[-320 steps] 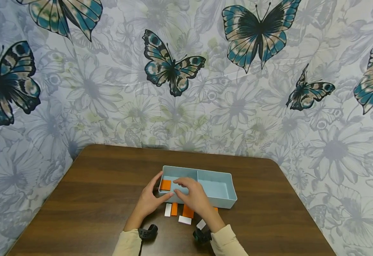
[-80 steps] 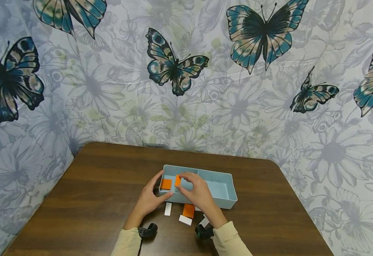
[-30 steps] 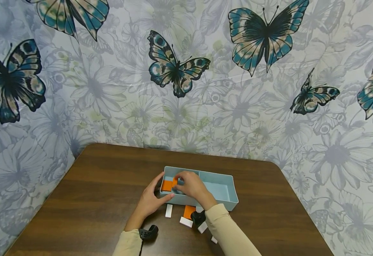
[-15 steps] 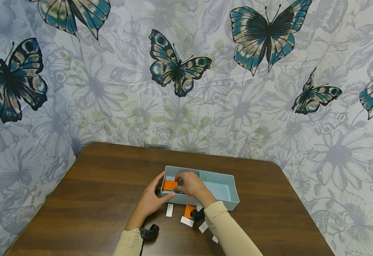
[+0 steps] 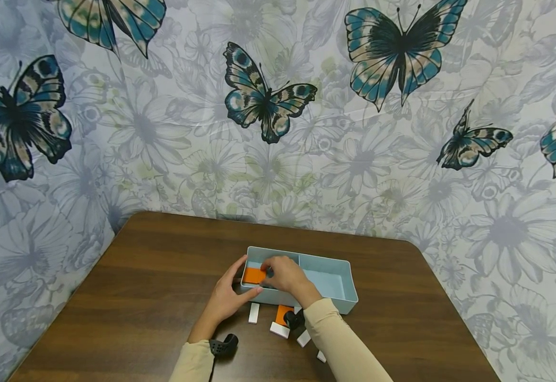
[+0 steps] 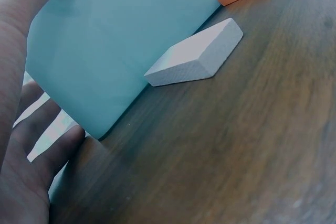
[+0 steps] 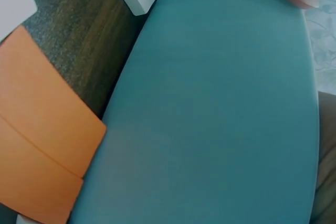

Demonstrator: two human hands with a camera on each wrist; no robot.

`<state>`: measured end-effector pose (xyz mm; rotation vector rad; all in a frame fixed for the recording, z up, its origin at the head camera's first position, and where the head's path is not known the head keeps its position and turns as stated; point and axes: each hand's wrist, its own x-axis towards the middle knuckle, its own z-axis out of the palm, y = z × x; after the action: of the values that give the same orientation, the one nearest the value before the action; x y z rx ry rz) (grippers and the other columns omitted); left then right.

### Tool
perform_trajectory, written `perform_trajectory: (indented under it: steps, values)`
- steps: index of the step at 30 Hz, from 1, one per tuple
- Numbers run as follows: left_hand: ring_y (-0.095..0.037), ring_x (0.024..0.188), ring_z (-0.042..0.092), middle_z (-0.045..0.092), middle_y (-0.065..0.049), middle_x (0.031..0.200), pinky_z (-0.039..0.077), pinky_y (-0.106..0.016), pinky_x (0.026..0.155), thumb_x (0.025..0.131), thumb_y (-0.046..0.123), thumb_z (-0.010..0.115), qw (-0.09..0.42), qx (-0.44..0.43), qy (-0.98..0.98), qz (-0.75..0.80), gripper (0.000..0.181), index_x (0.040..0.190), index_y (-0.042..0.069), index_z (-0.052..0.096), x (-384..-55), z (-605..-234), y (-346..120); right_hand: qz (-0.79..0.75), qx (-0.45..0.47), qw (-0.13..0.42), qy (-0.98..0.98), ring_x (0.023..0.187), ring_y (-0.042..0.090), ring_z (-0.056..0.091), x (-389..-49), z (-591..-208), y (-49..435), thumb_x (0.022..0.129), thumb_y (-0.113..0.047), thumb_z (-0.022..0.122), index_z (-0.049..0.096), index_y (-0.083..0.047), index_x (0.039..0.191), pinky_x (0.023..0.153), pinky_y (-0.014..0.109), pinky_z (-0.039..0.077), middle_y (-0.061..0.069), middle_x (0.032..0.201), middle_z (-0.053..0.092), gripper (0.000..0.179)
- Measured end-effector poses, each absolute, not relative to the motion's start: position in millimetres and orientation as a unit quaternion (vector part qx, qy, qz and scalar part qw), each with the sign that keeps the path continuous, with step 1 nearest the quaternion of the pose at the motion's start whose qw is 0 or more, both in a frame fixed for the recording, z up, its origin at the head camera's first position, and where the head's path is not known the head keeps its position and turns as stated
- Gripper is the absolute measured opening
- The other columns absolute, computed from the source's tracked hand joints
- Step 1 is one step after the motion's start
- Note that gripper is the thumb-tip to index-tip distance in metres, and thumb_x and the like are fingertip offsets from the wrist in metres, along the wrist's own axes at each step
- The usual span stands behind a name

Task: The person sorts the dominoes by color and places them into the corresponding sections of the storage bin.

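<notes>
The left hand [image 5: 226, 296], thumb and fingers spread wide, grips a blue box [image 5: 328, 284] while the right hand [image 5: 284, 274] inside pinches an orange block [image 5: 261, 275].

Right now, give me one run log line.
left hand: touching box | right hand: at orange blocks inside left compartment | white blocks: on table

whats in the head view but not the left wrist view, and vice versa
Head only: the right hand, an orange block inside the tray, butterflies behind. Left wrist only: a clear look at the lower fingers of the left hand, spread by the tray's end. Both: the tray's front, left hand, table, a white block and another orange block.
</notes>
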<state>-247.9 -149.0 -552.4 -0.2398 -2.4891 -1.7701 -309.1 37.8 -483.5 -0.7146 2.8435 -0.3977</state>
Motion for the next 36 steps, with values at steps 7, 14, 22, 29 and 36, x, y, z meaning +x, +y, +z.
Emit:
perform_trajectory:
  steps: [7, 14, 22, 29, 36]
  values:
    - [-0.035, 0.143, 0.045, 0.041, -0.006, 0.163, 0.037, -0.065, 0.114, 0.083, 0.043, 0.086, 0.040, -0.080, -0.809, -0.580, 0.090, 0.159, 0.026, 0.040, -248.9, -549.3, -148.9, -0.130, -0.236, 0.094, 0.958, 0.094, 0.016, 0.070, -310.4, -481.3, 37.2, 0.086, -0.029, 0.085, 0.077, -0.015, 0.115, 0.084, 0.035, 0.059, -0.001, 0.108, 0.075, 0.033]
    - [-0.035, 0.142, 0.046, 0.042, -0.007, 0.162, 0.037, -0.065, 0.114, 0.083, 0.043, 0.087, 0.039, -0.078, -0.809, -0.582, 0.091, 0.159, 0.025, 0.041, -248.2, -548.6, -149.1, -0.127, -0.233, 0.100, 0.959, 0.094, 0.016, 0.070, -309.9, -479.7, 36.2, 0.087, -0.030, 0.085, 0.077, -0.016, 0.116, 0.086, 0.037, 0.059, -0.001, 0.109, 0.075, 0.033]
    - [-0.036, 0.141, 0.048, 0.042, -0.007, 0.162, 0.038, -0.065, 0.113, 0.083, 0.044, 0.086, 0.038, -0.078, -0.809, -0.581, 0.090, 0.159, 0.027, 0.040, -247.4, -550.9, -149.3, -0.131, -0.238, 0.096, 0.957, 0.097, 0.017, 0.070, -308.3, -480.8, 36.8, 0.087, -0.030, 0.085, 0.077, -0.016, 0.115, 0.087, 0.036, 0.059, 0.000, 0.110, 0.075, 0.032]
    - [-0.036, 0.142, 0.047, 0.041, -0.006, 0.163, 0.037, -0.066, 0.113, 0.083, 0.045, 0.086, 0.038, -0.076, -0.811, -0.579, 0.090, 0.159, 0.028, 0.040, -247.3, -553.7, -149.4, -0.147, -0.252, 0.080, 0.953, 0.100, 0.019, 0.071, -308.9, -483.6, 39.4, 0.088, -0.030, 0.084, 0.076, -0.013, 0.116, 0.089, 0.037, 0.059, 0.002, 0.111, 0.076, 0.034]
    - [-0.038, 0.141, 0.048, 0.041, -0.008, 0.163, 0.038, -0.067, 0.112, 0.083, 0.046, 0.085, 0.042, -0.079, -0.811, -0.578, 0.089, 0.159, 0.028, 0.040, -248.4, -554.4, -149.7, -0.188, -0.264, 0.057, 0.944, 0.106, 0.023, 0.070, -304.5, -480.2, 43.3, 0.094, -0.030, 0.077, 0.075, -0.012, 0.120, 0.091, 0.041, 0.059, 0.004, 0.119, 0.075, 0.031]
